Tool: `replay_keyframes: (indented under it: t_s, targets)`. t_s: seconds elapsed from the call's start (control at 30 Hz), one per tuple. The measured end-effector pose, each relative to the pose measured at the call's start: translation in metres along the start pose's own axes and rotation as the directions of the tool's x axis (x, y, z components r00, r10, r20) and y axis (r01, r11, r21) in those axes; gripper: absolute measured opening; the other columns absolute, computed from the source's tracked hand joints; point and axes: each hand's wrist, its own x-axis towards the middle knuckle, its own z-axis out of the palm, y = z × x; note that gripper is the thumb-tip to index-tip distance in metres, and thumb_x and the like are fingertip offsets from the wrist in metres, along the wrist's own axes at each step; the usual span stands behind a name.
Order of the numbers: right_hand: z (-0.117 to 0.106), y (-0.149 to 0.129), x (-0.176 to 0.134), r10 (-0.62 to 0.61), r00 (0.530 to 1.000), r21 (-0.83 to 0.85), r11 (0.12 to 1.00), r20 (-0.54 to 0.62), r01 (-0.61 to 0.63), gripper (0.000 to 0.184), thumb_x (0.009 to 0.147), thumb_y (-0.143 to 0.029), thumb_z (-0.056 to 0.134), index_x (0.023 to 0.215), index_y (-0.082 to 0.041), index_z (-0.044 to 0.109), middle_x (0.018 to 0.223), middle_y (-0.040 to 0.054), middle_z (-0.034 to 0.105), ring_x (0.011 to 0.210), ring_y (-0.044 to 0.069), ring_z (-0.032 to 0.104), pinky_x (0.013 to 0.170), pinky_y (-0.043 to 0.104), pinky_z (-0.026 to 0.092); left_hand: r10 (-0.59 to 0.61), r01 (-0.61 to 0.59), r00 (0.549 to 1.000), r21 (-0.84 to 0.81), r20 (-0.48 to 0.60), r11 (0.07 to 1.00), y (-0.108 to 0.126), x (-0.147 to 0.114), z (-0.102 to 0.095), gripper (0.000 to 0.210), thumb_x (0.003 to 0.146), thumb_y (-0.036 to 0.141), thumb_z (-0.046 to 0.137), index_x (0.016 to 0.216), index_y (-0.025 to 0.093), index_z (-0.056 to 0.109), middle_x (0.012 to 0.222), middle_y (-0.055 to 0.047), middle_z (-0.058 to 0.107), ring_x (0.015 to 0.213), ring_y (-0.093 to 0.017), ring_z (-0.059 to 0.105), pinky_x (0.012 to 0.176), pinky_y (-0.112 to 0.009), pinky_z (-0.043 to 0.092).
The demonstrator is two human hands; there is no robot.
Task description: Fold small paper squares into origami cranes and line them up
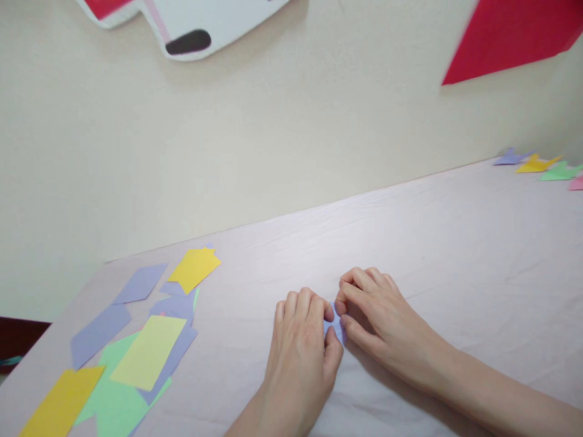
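Between my two hands, low on the cloth-covered table, is a small piece of blue-purple paper point(334, 328), mostly hidden by my fingers. My left hand point(300, 340) has its thumb and forefinger closed on the paper's left side, the other fingers curled. From the right, my right hand point(380, 315) pinches the opposite side between thumb and bent fingers. Only a narrow strip of the paper shows, so its folded shape cannot be made out.
Loose yellow point(61, 403), green point(121, 403), purple point(100, 334) and pale yellow paper sheets point(148, 352) overlap at the left. Several folded paper figures point(537, 164) line the table's far right edge. Behind stands a pale wall point(273, 133) with a red shape point(514, 42) on it.
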Motion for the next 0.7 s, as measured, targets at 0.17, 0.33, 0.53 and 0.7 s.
replay_keyframes:
  t_s: [0.17,0.33,0.53,0.7]
  targets:
    - [0.0,0.0013,-0.0018,-0.019,1.0,-0.004,1.0,-0.005,0.019,0.022,0.076,0.001,0.047,0.08,-0.02,0.056,0.093,0.0045,0.055,0.088,0.022,0.046,0.079,0.038,0.036,0.006,-0.006,1.0,-0.011,0.0,1.0,0.0,0.0005,-0.0001,0.018,0.083,0.005,0.043,0.089,0.021,0.046,0.094,-0.003,0.053,0.09,-0.023,0.045,0.08,-0.041,0.036]
    - [-0.001,0.0026,-0.0036,-0.036,0.999,-0.003,0.999,-0.009,0.035,0.025,0.075,0.002,0.045,0.081,-0.02,0.056,0.094,0.0046,0.055,0.088,0.022,0.046,0.079,0.038,0.038,0.004,-0.004,1.0,-0.016,-0.004,1.0,-0.0002,0.0004,-0.0005,0.018,0.083,0.004,0.042,0.088,0.021,0.046,0.094,-0.003,0.053,0.09,-0.023,0.045,0.08,-0.042,0.035]
    - [-0.0004,0.0013,-0.0024,-0.031,0.999,0.003,0.999,-0.01,0.032,0.012,0.077,-0.009,0.055,0.081,-0.021,0.056,0.093,0.0044,0.055,0.09,0.022,0.046,0.081,0.039,0.038,0.006,-0.006,1.0,-0.01,-0.004,1.0,0.0002,0.0,0.0011,0.017,0.083,0.005,0.044,0.088,0.021,0.046,0.094,-0.003,0.052,0.089,-0.023,0.045,0.079,-0.042,0.035]
    - [0.0029,-0.0012,-0.0004,-0.006,1.0,-0.02,1.0,-0.022,0.005,0.011,0.074,-0.012,0.06,0.078,-0.02,0.055,0.091,0.0025,0.053,0.089,0.022,0.046,0.08,0.039,0.035,-0.006,0.006,1.0,0.003,0.001,1.0,0.0013,0.001,0.0002,0.017,0.082,0.005,0.045,0.087,0.021,0.046,0.093,-0.003,0.052,0.089,-0.023,0.045,0.079,-0.042,0.035]
